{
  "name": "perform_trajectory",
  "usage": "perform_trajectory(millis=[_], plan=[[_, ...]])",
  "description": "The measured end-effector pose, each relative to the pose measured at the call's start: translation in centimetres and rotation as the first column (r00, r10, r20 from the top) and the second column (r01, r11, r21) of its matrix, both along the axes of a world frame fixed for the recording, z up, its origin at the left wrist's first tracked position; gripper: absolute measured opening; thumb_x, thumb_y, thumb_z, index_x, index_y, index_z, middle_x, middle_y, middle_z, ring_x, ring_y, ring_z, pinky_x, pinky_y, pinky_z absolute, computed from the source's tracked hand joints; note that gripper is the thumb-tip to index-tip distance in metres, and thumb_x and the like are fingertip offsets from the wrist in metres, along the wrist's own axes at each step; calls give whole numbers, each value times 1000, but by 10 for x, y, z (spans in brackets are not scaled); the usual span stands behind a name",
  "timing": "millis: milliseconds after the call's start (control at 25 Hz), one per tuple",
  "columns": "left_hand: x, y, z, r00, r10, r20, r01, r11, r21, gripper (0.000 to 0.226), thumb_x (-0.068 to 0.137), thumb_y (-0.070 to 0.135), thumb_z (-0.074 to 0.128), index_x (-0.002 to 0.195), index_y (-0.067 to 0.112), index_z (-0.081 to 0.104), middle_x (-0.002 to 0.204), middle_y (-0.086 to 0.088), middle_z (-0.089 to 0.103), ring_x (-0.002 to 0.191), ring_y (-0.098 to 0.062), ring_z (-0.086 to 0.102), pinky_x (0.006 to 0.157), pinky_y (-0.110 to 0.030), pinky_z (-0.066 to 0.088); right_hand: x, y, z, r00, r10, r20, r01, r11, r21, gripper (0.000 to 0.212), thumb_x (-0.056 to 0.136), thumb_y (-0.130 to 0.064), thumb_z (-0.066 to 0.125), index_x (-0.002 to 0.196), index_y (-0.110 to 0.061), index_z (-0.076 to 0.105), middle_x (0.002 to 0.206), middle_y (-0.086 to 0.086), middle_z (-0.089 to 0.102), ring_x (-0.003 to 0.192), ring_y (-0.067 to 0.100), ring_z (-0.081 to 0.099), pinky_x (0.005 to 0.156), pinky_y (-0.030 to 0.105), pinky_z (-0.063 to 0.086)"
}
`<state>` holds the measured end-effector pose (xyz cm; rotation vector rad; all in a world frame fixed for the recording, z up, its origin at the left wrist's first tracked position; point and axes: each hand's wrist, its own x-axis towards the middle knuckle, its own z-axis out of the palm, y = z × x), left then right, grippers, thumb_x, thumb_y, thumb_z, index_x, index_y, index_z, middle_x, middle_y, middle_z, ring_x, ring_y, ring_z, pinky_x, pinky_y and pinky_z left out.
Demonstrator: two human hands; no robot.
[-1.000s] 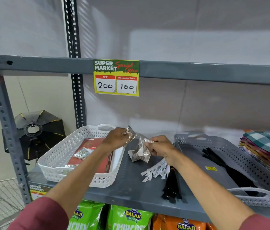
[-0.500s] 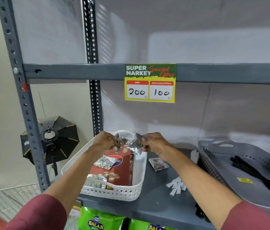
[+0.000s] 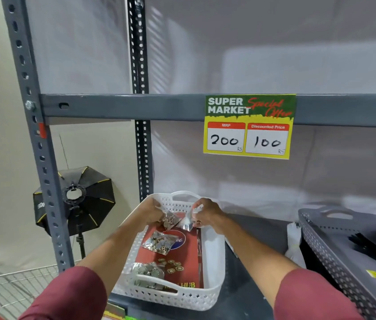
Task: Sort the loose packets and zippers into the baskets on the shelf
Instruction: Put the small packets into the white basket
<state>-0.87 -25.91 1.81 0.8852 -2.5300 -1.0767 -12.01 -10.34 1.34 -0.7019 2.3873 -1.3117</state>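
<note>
Both hands hover over the far end of a white perforated basket (image 3: pixel 212 255) on the grey shelf. My left hand (image 3: pixel 152 212) pinches a clear packet of small metal pieces (image 3: pixel 170 220). My right hand (image 3: pixel 205 215) grips a shiny silver packet (image 3: pixel 186 224) just beside it. Inside the basket lie a red card, two more clear packets (image 3: pixel 159 242) (image 3: pixel 146 270) and several loose gold pieces. A grey basket (image 3: pixel 321 248) with black zippers (image 3: pixel 372 248) stands at the right. A white zipper bundle (image 3: pixel 294 241) lies between the baskets.
The grey upper shelf beam (image 3: pixel 136 107) carries a yellow price sign (image 3: pixel 248 127) above my hands. A slotted upright (image 3: pixel 39 139) stands at the left, with a black softbox light (image 3: pixel 76 199) behind it. A wire cart (image 3: pixel 9 287) is at the lower left.
Both hands have carried their packets left from the open shelf to above the white basket. The view has swung left and closer, so the grey basket now sits at the right edge.
</note>
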Motion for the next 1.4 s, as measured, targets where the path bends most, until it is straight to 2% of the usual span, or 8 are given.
perform_trajectory(millis=[120, 280, 520, 640, 800, 1080, 1240, 1400], plan=[[-3, -6, -6, 1000, 9, 17, -7, 993, -116, 36, 81, 3, 75, 115, 13, 66, 104, -3, 62, 95, -27, 70, 84, -38, 62, -5, -3, 0, 982, -21, -188, 24, 1000, 14, 38, 86, 7, 65, 117, -15, 64, 118, 9, 58, 97, 27, 72, 75, 33, 63], [-2, -4, -8, 996, -28, 83, 44, 978, -205, 42, 79, 9, 78, 120, 14, 66, 94, -10, 78, 76, -23, 78, 75, -39, 64, 7, -6, 0, 864, 106, -492, -68, 993, 94, 11, 88, -13, 70, 98, -16, 75, 108, 11, 72, 96, 22, 68, 77, 27, 52], [4, 7, -3, 991, -5, 134, 62, 904, -424, 40, 84, 18, 73, 122, 20, 64, 111, -7, 70, 83, -19, 70, 66, -30, 59, 21, 3, -11, 750, 451, -484, -214, 857, 468, 29, 82, 5, 68, 100, -13, 81, 113, 7, 76, 99, 21, 71, 81, 27, 52], [7, 9, -3, 988, -46, 144, 98, 921, -377, 40, 91, 23, 69, 129, 16, 60, 113, -7, 71, 75, -13, 70, 65, -25, 58, 15, 23, 10, 799, 345, -492, -188, 921, 340, 37, 86, 3, 62, 111, -20, 78, 132, 8, 67, 117, 26, 66, 98, 32, 52], [15, 5, 8, 996, -85, 32, 90, 909, -407, 44, 96, 23, 64, 136, 8, 55, 138, -15, 61, 115, -27, 64, 101, -39, 53, -12, 77, 34, 847, 10, -532, 22, 998, 54, 34, 90, -3, 53, 112, -21, 73, 122, 8, 68, 115, 24, 63, 103, 37, 52], [30, 30, 15, 987, -141, -76, 107, 934, -342, 20, 95, 16, 60, 110, 16, 73, 118, -11, 74, 97, -24, 70, 87, -33, 58, -24, 129, -12, 913, 235, -333, 53, 742, 669, 52, 87, -40, 69, 127, -8, 63, 130, 11, 65, 118, 30, 62, 87, 31, 48], [32, 62, 17, 968, -175, -178, 134, 966, -219, 15, 90, 17, 64, 97, 18, 77, 101, -4, 75, 86, -21, 72, 71, -28, 59, -18, 132, -30, 959, 110, -263, 20, 894, 448, 17, 80, -18, 78, 91, -10, 67, 101, 10, 71, 96, 26, 68, 72, 30, 50], [24, 88, 24, 935, -225, -275, 206, 974, -97, 10, 89, 18, 68, 89, 23, 76, 89, 1, 78, 63, -2, 71, 54, -8, 49, -10, 145, -8, 942, -147, -302, 144, 989, -32, 26, 79, -9, 80, 103, -8, 72, 99, 5, 73, 91, 20, 69, 77, 20, 57]])
